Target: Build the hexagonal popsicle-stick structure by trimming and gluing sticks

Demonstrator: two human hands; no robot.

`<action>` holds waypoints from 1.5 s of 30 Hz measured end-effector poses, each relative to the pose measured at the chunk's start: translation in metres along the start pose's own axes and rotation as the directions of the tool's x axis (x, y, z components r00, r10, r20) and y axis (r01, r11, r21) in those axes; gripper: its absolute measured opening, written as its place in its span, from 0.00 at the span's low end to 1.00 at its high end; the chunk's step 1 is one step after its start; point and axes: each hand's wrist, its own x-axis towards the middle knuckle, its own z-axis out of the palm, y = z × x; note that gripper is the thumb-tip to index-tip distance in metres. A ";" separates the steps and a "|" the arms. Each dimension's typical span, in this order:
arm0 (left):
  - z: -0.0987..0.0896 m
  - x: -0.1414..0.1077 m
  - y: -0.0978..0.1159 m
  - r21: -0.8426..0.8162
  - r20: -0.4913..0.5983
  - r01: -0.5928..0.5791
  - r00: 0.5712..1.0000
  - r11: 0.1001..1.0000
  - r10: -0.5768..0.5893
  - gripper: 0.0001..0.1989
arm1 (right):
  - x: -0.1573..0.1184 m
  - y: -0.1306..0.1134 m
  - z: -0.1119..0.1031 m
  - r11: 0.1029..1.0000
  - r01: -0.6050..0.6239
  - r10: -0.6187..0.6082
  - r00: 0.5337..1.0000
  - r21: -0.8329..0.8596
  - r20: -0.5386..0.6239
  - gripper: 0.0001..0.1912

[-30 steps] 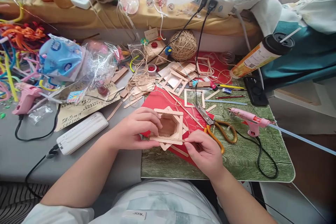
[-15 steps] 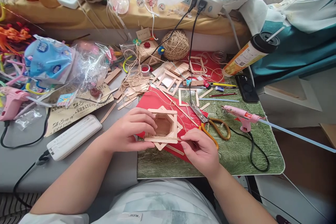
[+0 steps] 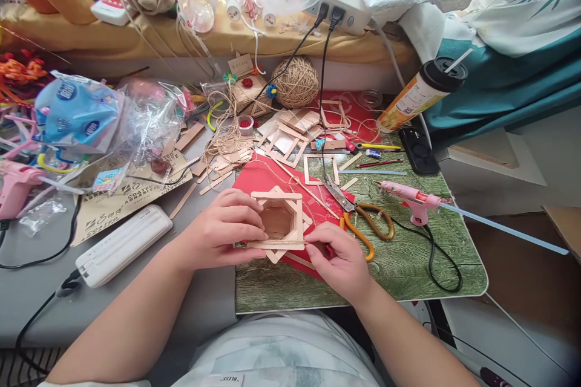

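Note:
My left hand [image 3: 229,227] grips a small hollow box of stacked craft sticks [image 3: 299,217], fingers over its left rim and thumb below. Its layers are turned against each other, so stick corners jut out all round. A thin strand of twine [image 3: 276,242] lies along the stick nearest me. At that stick's right end, my right hand [image 3: 340,257] pinches the twine between thumb and forefinger; the very tip is hidden by the fingers. Under the box lies a red sheet [image 3: 258,172]. Scissors with orange handles [image 3: 358,224] rest just beyond my right hand.
A pink glue gun [image 3: 415,199] with a long glue stick lies on the right of the green board [image 3: 385,278]. Behind are a twine ball [image 3: 297,81], loose craft sticks [image 3: 222,169] and a tilted cup [image 3: 422,94]. A white power bank-like block [image 3: 124,245] sits left. Black cords hang down behind.
The whole view has shifted slightly. Both hands keep their hold on the box and twine, and the right fingers sit closer against the box's near right corner.

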 end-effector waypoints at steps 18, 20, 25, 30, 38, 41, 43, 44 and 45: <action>0.000 0.042 0.051 0.248 0.090 0.249 0.956 0.936 -0.279 0.39 | 0.001 0.005 0.005 0.997 0.033 -0.035 0.999 0.069 0.018 0.06; 0.003 0.053 0.056 0.300 0.169 0.265 0.931 0.917 -0.324 0.43 | 0.001 0.006 0.004 0.996 0.045 -0.047 0.999 0.077 0.017 0.06; 0.012 0.062 0.048 0.332 0.262 0.291 0.885 0.897 -0.384 0.45 | -0.002 0.014 0.004 0.996 0.072 -0.074 0.997 0.061 0.035 0.06; 0.014 0.062 0.048 0.340 0.248 0.335 0.869 0.878 -0.428 0.48 | -0.002 0.018 0.004 0.993 0.114 -0.115 0.992 0.029 0.043 0.07; 0.014 0.071 0.048 0.428 0.311 0.339 0.815 0.838 -0.489 0.53 | -0.001 0.018 0.003 0.994 0.112 -0.111 0.993 -0.018 0.046 0.06; 0.011 0.073 0.046 0.421 0.313 0.360 0.803 0.832 -0.506 0.51 | -0.002 0.019 0.003 0.994 0.109 -0.109 0.994 -0.008 0.028 0.07; 0.008 0.072 0.045 0.387 0.291 0.387 0.810 0.837 -0.509 0.51 | -0.003 0.019 0.003 0.993 0.119 -0.119 0.993 0.006 0.013 0.07; 0.007 0.071 0.044 0.365 0.271 0.404 0.816 0.839 -0.511 0.50 | -0.004 0.019 0.003 0.992 0.127 -0.127 0.992 0.015 0.001 0.08; 0.006 0.069 0.042 0.339 0.251 0.424 0.819 0.840 -0.515 0.50 | -0.004 0.020 0.003 0.990 0.137 -0.137 0.990 0.024 -0.014 0.09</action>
